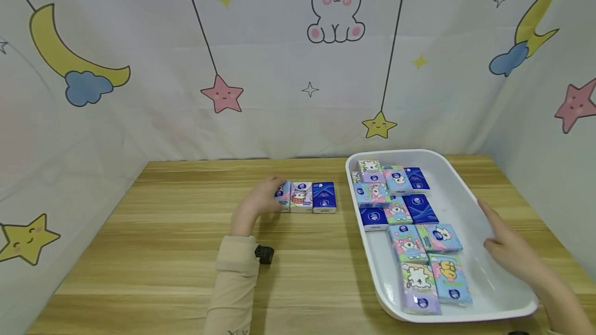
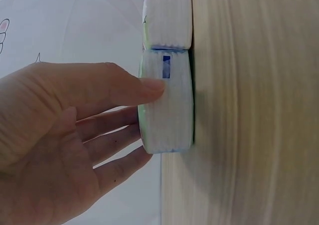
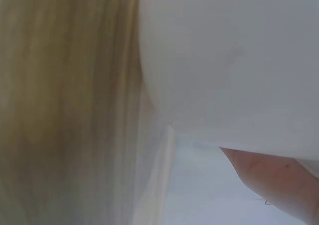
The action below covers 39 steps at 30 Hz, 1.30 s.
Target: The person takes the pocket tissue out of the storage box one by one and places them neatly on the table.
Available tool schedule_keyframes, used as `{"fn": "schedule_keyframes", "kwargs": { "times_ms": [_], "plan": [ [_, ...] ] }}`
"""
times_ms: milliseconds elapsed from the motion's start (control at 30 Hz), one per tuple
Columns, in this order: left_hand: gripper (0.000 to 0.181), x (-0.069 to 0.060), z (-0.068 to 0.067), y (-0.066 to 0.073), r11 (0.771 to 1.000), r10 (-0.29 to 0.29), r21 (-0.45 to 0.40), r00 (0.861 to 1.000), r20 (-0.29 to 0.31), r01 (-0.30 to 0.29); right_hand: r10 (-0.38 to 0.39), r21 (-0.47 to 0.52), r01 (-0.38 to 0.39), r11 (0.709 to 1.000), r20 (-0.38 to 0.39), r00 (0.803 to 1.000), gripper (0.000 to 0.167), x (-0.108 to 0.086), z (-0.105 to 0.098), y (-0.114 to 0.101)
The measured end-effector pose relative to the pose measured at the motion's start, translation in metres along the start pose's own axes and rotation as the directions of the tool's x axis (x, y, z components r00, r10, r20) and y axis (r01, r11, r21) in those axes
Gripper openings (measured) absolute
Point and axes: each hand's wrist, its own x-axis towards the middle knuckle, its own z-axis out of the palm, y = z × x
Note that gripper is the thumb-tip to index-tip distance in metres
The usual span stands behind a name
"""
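Three small tissue packs stand in a row on the table, side by side. My left hand (image 1: pixel 259 201) is at the left end of this row, with its thumb on the near side of the leftmost tissue pack (image 2: pixel 167 105) and its other fingers behind it. Beside that pack are a pink-and-white tissue pack (image 1: pixel 301 197) and a dark blue one (image 1: pixel 324 196). To the right, my right hand (image 1: pixel 509 247) grips the right rim of a white tray (image 1: pixel 484 283), thumb over the inner side. Most of that hand's fingers are hidden behind the tray wall.
Several tissue packs lie in the tray along its left side, some stacked, such as a blue one (image 1: pixel 420 208) and a lilac one (image 1: pixel 420 288). The wooden table (image 1: pixel 153 252) meets a printed white curtain (image 1: pixel 279 133) at its back edge.
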Motion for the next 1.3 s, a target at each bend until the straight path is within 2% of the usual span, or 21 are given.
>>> {"fn": "schedule_keyframes", "kwargs": {
  "times_ms": [600,967,1133,1300],
  "plan": [
    [0.077,0.000,0.000,0.000,0.999,-0.031,-0.029,0.999,0.012,0.031,0.001,0.011,-0.001,1.000,0.001,1.000,0.083,0.000,0.000,0.000],
    [0.075,0.000,-0.002,0.004,0.999,-0.019,-0.033,1.000,0.006,0.019,0.006,0.006,-0.007,1.000,0.002,1.000,0.083,0.001,-0.001,-0.001],
    [0.076,-0.004,-0.006,0.008,1.000,-0.022,-0.021,1.000,0.006,0.022,-0.012,0.007,0.012,1.000,-0.012,1.000,0.083,0.001,-0.001,-0.002],
    [0.079,-0.012,-0.013,0.020,1.000,-0.003,-0.004,1.000,-0.011,0.003,-0.005,0.000,0.005,1.000,-0.006,1.000,0.084,0.000,-0.001,-0.003]
  ]
}}
